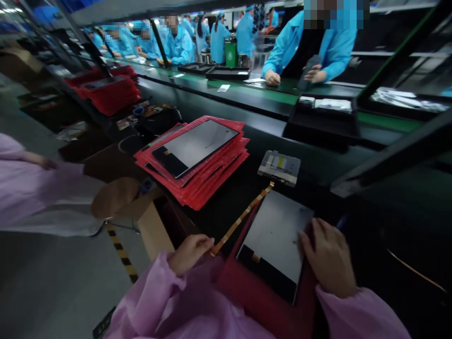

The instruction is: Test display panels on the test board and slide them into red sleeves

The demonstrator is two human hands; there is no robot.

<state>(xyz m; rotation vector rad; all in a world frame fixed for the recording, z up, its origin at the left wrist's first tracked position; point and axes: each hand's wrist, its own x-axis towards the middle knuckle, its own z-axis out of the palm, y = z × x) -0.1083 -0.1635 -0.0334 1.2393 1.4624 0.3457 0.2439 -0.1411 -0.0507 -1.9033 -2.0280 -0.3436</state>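
Observation:
In front of me a flat display panel (pixel 275 230), silver-grey with a black strip along its near edge, lies on a red bubble-wrap sheet (pixel 243 282). My right hand (pixel 328 256) grips the panel's right edge, thumb over the top. A long orange flex cable (pixel 243 215) runs slantwise on the left of the panel. Its near end is pinched in the fingers of my left hand (pixel 192 252). The cable's far end meets a small clear box-like unit (pixel 280 167) with a circuit board in it, beyond the panel.
Left of the unit rises a stack of red bubble-wrap sheets (pixel 212 174) topped by another display panel (pixel 197 143). An open cardboard box (pixel 155 226) stands below. Across the conveyor (pixel 247 96), a person in blue (pixel 293 42) holds a dark object. Black trays (pixel 321 125) line the belt.

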